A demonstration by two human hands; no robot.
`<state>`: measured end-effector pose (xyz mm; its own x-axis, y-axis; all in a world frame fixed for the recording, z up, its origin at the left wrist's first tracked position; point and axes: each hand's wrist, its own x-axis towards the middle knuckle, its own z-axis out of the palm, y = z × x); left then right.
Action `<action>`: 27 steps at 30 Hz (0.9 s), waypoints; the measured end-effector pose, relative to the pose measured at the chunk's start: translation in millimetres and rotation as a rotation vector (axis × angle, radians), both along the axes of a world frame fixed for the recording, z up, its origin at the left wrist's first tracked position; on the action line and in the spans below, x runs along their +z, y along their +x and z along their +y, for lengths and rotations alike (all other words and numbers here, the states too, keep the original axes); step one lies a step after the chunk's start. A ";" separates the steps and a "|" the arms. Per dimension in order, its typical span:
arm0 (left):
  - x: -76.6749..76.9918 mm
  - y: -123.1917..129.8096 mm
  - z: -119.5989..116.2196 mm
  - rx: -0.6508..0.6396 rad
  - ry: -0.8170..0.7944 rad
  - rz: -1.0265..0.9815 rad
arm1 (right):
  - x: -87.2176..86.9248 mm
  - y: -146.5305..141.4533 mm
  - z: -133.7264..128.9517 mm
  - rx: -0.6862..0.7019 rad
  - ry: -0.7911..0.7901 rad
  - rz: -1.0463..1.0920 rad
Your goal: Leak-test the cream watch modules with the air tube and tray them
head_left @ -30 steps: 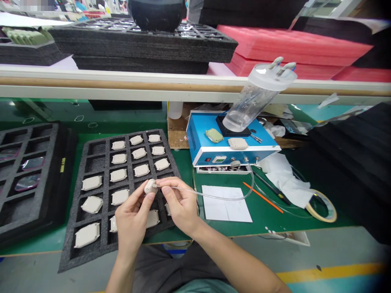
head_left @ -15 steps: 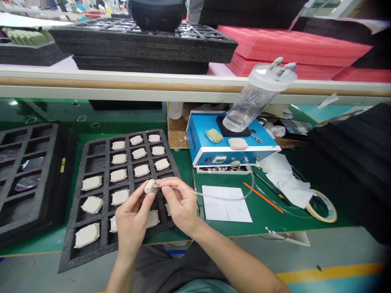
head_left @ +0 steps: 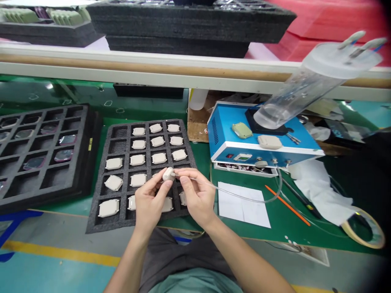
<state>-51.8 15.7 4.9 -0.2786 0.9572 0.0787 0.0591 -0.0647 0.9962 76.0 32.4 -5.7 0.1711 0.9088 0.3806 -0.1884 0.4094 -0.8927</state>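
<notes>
Two bare hands close together above a dark foam tray (head_left: pixel 125 162). Left hand (head_left: pixel 149 199) pinching a small beige module (head_left: pixel 168 174) narrowly between thumb and fingers; right hand (head_left: pixel 197 195) pinching a clear tube (head_left: pixel 238 197) narrowly near the module's end, seemingly seated in it, though too small to be sure. Tube running back to a blue tester box (head_left: pixel 218 130). Only clear change from a moment ago: head view shifted, hands nearly unmoved.
</notes>
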 end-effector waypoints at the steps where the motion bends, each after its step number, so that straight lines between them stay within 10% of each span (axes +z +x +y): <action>1: 0.0 -0.1 -0.1 -0.002 0.002 -0.002 | 0.1 0.0 -0.1 0.000 0.000 -0.001; 27: -1.9 -1.6 5.4 0.038 0.039 0.038 | 0.1 -0.9 9.0 -0.008 0.047 -0.023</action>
<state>-53.4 21.1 3.0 -0.3107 0.9420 0.1270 0.0998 -0.1005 0.9899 75.1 41.3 -5.6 0.1689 0.8885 0.4266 -0.1642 0.4522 -0.8767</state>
